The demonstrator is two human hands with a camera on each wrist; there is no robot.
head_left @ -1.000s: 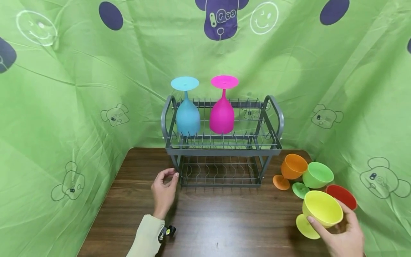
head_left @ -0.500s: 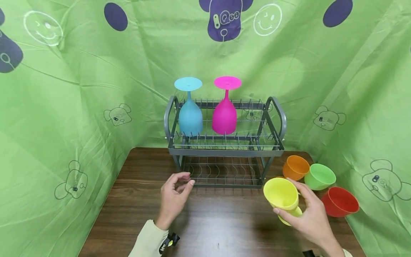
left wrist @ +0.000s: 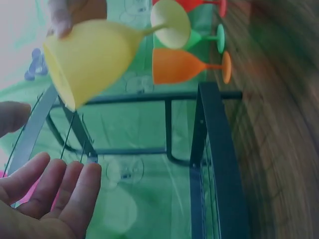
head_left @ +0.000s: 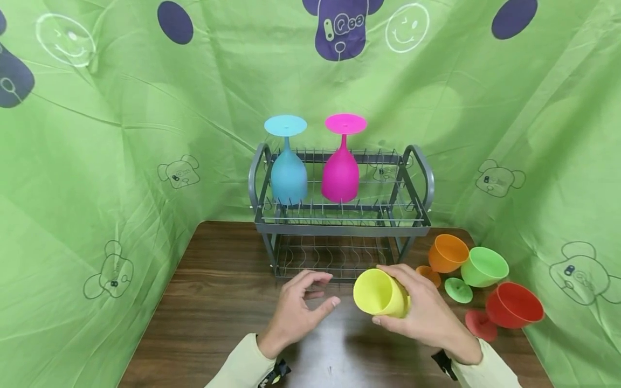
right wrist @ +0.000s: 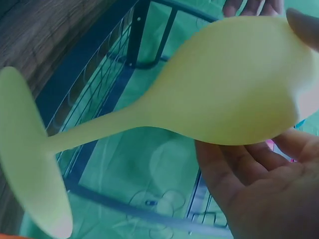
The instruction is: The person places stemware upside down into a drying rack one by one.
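A yellow goblet (head_left: 375, 292) is held by its bowl in my right hand (head_left: 427, 310), in front of the rack and tilted with its mouth toward the left. The right wrist view shows the fingers and thumb round the bowl, with the stem and round foot of the goblet (right wrist: 224, 79) free. My left hand (head_left: 298, 312) hovers just left of the goblet, fingers loosely bent and apart from it. In the left wrist view that hand (left wrist: 55, 199) holds nothing. A blue goblet (head_left: 289, 178) and a pink goblet (head_left: 340, 175) stand upside down on the rack's upper tier.
A grey two-tier dish rack (head_left: 342, 230) stands at the back of the wooden table (head_left: 208, 318). To the right are an orange goblet (head_left: 447, 253), a green goblet (head_left: 485, 268) and a red goblet (head_left: 514, 306). Green cloth (head_left: 121, 188) walls the sides and back.
My right hand has carried the yellow goblet left from beside the red goblet to the table's middle, tipping it. My left hand has moved right toward it.
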